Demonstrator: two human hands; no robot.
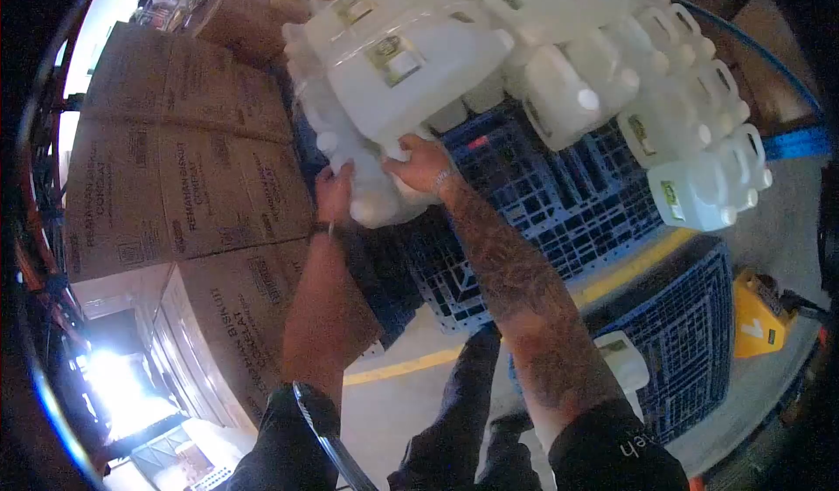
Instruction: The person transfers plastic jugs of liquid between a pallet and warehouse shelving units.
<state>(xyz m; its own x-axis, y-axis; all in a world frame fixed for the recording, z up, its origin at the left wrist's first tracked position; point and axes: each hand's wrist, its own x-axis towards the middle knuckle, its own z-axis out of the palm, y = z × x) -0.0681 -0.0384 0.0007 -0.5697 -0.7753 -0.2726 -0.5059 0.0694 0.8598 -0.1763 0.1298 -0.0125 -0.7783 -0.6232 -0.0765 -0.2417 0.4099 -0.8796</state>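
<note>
Both my arms reach forward to a stack of white plastic jugs (pixel 524 45) piled on a blue plastic pallet (pixel 542 194). My left hand (pixel 334 192) presses against the side of a low white jug (pixel 377 198) at the stack's near edge. My right hand (pixel 422 163) grips the same jug from the right, just under a large labelled jug (pixel 411 76) lying on top. More capped jugs (pixel 699 185) line the right side of the stack.
Brown printed cardboard boxes (pixel 175 176) are stacked at the left. A second blue pallet (pixel 690 334) lies lower right with one white jug (pixel 622 360) beside it. A yellow pallet jack part (pixel 762 312) sits far right. A yellow floor line (pixel 489 338) crosses the concrete.
</note>
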